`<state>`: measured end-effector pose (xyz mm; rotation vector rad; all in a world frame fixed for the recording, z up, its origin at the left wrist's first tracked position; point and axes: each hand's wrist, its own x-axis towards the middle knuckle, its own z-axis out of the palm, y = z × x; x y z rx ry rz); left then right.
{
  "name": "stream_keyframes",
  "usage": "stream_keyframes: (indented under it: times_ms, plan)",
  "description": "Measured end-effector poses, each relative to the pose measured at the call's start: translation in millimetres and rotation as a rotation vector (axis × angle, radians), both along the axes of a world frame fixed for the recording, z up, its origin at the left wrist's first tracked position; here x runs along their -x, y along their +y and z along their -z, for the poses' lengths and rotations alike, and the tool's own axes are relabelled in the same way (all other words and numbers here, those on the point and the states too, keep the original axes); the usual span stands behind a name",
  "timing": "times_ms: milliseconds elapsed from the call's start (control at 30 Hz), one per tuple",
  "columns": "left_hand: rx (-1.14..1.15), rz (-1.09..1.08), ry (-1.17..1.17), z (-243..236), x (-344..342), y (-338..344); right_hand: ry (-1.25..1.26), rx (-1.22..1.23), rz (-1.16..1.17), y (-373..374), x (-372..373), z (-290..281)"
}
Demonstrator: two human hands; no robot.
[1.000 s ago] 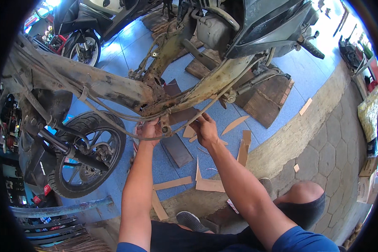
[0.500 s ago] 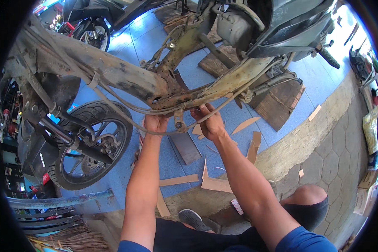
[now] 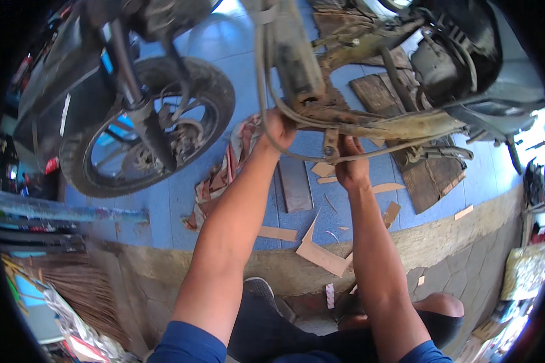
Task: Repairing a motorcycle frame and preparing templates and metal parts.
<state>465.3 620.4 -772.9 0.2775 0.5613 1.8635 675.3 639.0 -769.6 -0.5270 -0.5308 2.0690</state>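
Observation:
A worn, rusty motorcycle frame (image 3: 393,125) with flaking paint stretches across the upper middle. My left hand (image 3: 280,128) reaches up to its underside near the bend, and the frame and a cable hide its fingers. Right of a small metal bracket (image 3: 330,144), my right hand (image 3: 352,163) is raised against the lower edge of the frame, with its fingers curled and their tips partly hidden. What it grips there does not show. A long grey cable (image 3: 261,78) loops down past my left wrist and runs in front of the right hand.
A front wheel (image 3: 221,97) stands at left. Below the frame lie a dark flat plate (image 3: 296,187), a striped cloth (image 3: 215,181) and cardboard scraps (image 3: 322,256) on blue tiles. Wooden boards (image 3: 427,184) lie at right, a broom (image 3: 82,284) at lower left.
My view has swung left, so the frame and both hands sit further right in the picture. Both hands stay at the underside of the frame, and more of the striped cloth shows.

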Motion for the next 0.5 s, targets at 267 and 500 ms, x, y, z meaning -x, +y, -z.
stream_keyframes:
  times_ms: [267,500]
  plan:
    - [-0.03,-0.033,-0.2,2.6,8.1,-9.1,0.032,-0.024,-0.061,2.3,8.3,15.8]
    - [-0.113,0.101,-0.163,-39.1,-23.2,-16.7,0.058,-0.052,-0.041,14.4,-11.3,19.5]
